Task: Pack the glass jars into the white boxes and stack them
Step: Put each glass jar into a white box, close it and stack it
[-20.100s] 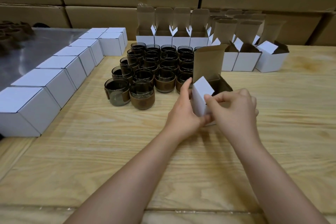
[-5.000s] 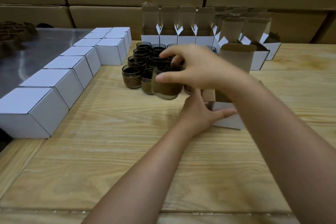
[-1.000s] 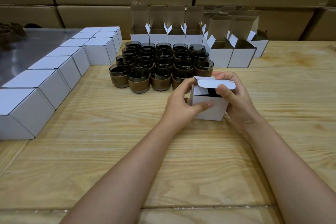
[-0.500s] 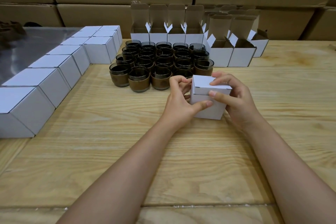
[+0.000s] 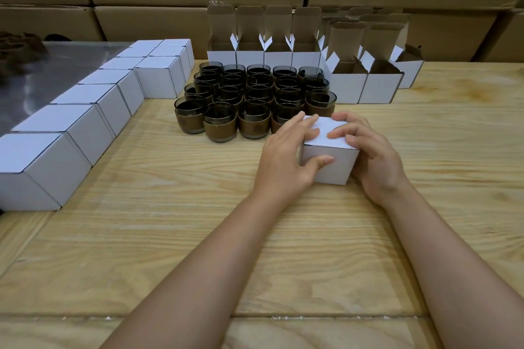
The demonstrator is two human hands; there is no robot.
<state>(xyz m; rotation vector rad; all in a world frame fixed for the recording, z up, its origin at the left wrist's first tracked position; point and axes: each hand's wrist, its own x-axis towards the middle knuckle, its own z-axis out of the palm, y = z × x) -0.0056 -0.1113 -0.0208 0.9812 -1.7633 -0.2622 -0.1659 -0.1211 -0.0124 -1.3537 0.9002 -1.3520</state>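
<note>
**On the wooden table, a lid is being pressed down: closing step nearly done**

At the middle of the table (image 5: pixel 170 235), just in front of the cluster of glass jars (image 5: pixel 255 96), 1 white box (image 5: pixel 329 161) sits between 2 hands with its lid down flat. I judge this to be the end of the closing step. Any jar inside is hidden, and the tuck flap is probably seated, though fingers cover that edge.

The left hand (image 5: pixel 283 161) lies over the box's left side. Its fingers (image 5: pixel 307 123) are nearly straight and slightly spread across the lid, pressing down, while the thumb (image 5: pixel 320 161) pushes on the near face. The right hand (image 5: pixel 374 161) cups the right side, its fingers (image 5: pixel 340 132) curled over the lid's edge and touching the top. Both forearms reach forward, low over the wood.

Next, I expect the box must be lifted with a firm 2-sided hold and set against the closed boxes (image 5: pixel 93 110) lined up along the left, or on top of them to start a stack. That calls for keeping the lid shut on the way. Open boxes (image 5: pixel 263 45) wait behind the jars for the following round.
</note>
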